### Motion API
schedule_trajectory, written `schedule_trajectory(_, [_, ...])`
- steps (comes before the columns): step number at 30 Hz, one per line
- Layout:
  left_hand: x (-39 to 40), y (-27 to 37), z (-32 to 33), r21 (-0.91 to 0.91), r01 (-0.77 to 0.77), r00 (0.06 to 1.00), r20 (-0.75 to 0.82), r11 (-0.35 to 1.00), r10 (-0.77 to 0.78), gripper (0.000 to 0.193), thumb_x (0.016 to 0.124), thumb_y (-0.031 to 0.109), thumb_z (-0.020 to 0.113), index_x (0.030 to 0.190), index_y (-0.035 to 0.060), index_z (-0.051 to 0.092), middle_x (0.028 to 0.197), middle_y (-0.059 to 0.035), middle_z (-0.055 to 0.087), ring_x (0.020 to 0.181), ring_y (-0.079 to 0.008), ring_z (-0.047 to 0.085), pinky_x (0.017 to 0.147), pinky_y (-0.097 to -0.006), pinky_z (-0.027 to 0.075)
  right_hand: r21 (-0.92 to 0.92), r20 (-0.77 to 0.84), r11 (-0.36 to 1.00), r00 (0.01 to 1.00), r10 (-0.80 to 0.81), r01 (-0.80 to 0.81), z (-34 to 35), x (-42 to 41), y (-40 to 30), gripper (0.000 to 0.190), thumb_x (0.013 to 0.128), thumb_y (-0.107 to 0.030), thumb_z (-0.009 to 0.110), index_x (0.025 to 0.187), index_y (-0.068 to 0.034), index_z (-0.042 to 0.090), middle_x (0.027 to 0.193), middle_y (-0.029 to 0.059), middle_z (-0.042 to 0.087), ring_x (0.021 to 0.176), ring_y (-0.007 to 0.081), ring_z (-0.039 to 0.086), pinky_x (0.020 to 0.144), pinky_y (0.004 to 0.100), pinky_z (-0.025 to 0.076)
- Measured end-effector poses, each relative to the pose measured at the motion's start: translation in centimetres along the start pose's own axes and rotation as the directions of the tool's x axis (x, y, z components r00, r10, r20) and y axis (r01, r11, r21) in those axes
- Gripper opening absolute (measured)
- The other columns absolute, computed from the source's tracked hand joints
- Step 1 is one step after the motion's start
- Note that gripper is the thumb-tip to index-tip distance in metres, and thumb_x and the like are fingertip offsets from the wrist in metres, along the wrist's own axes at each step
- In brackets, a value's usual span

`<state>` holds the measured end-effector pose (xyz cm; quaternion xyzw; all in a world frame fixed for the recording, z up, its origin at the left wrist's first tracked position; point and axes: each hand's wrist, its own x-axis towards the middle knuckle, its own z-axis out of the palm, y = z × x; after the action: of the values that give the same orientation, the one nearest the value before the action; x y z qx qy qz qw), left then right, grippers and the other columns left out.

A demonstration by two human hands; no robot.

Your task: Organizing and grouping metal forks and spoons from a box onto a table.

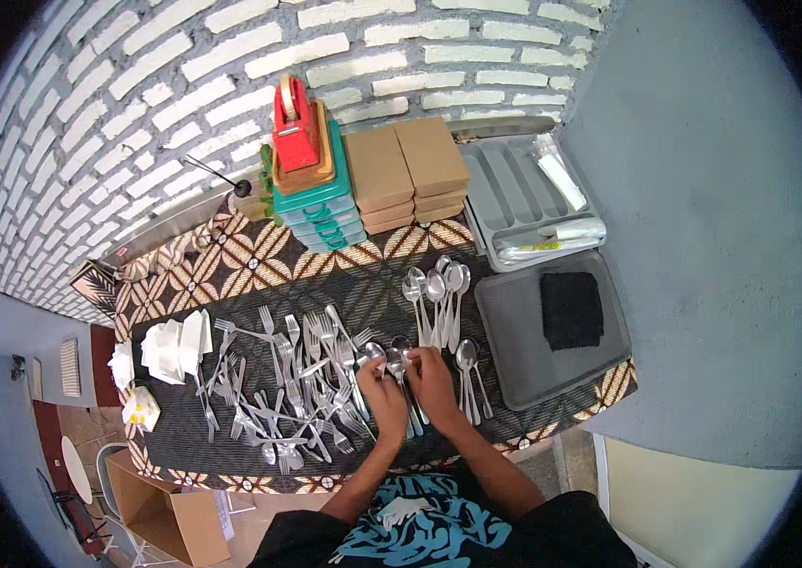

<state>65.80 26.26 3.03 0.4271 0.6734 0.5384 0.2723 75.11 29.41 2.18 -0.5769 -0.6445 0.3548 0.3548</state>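
Note:
My left hand point(381, 397) touches a metal spoon point(374, 351) near its bowl, beside the pile of loose forks point(292, 387). Close on its right, my right hand point(430, 380) has its fingertips at the bowls of several spoons point(396, 362), whose handles run toward me under and between the hands. My fingers partly hide these spoons, so a firm grip cannot be told. Above the right hand lies a group of spoons point(435, 287), bowls away from me. More spoons point(467, 351) lie just right of that hand. Knives and a few spoons are mixed among the forks.
A grey tray point(500, 348) with a folded black cloth point(571, 311) lies right. Behind it is a grey cutlery organizer point(511, 231) with plastic-wrapped items. Cardboard boxes point(378, 163), teal-lidded containers point(312, 202) and a red holder point(294, 135) stand at the back. White paper point(174, 348) lies left.

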Motion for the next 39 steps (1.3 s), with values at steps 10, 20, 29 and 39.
schedule_trajectory(10, [-3.2,-2.9,-2.8,0.094,0.086,0.972,0.21,0.992,-0.104,0.044,0.097,0.021,0.043,0.13,-0.009,0.044,0.116,-0.0256,0.054,0.111,-0.0385,0.044,0.099,-0.044,0.034,-0.417,-0.055,0.907,0.994,-0.099,0.067,3.4,-3.6,-0.9,0.044,0.083,-0.013,0.061,0.122,-0.001,0.043,0.114,0.0217,0.042,0.103,0.0411,0.047,0.086,0.0485,0.043])
schedule_trajectory(20, [-1.1,-2.1,-1.5,0.03,-0.029,0.908,0.42,0.999,0.014,0.039,0.091,0.008,0.044,0.126,-0.0094,0.047,0.107,-0.0281,0.057,0.1,-0.0409,0.055,0.089,-0.0466,0.041,-0.289,-0.077,0.956,0.995,-0.07,0.045,2.3,-5.8,-0.1,0.041,0.087,-0.011,0.06,0.122,0.003,0.043,0.112,0.0214,0.043,0.103,0.0393,0.051,0.079,0.0435,0.048])
schedule_trajectory(29, [0.1,-5.1,-0.1,0.065,-0.204,0.971,0.14,0.977,0.193,0.042,0.084,-0.003,0.043,0.126,-0.0061,0.046,0.123,-0.028,0.046,0.114,-0.0433,0.045,0.099,-0.0463,0.035,-0.182,-0.182,0.983,0.982,-0.053,0.02,2.0,-7.5,-0.4,0.046,0.087,-0.001,0.053,0.13,0.009,0.04,0.111,0.0239,0.043,0.095,0.037,0.055,0.078,0.041,0.047])
schedule_trajectory(39, [4.3,-4.2,-0.5,0.261,-0.264,0.943,0.27,0.929,0.192,0.019,0.078,-0.006,0.052,0.097,-0.0025,0.054,0.096,-0.0245,0.055,0.091,-0.0432,0.052,0.081,-0.0488,0.042,-0.295,-0.091,0.898,0.945,0.314,-0.326,0.9,-7.3,-3.7,0.041,0.086,-0.007,0.057,0.122,0.006,0.041,0.112,0.026,0.048,0.097,0.044,0.057,0.08,0.0478,0.048])
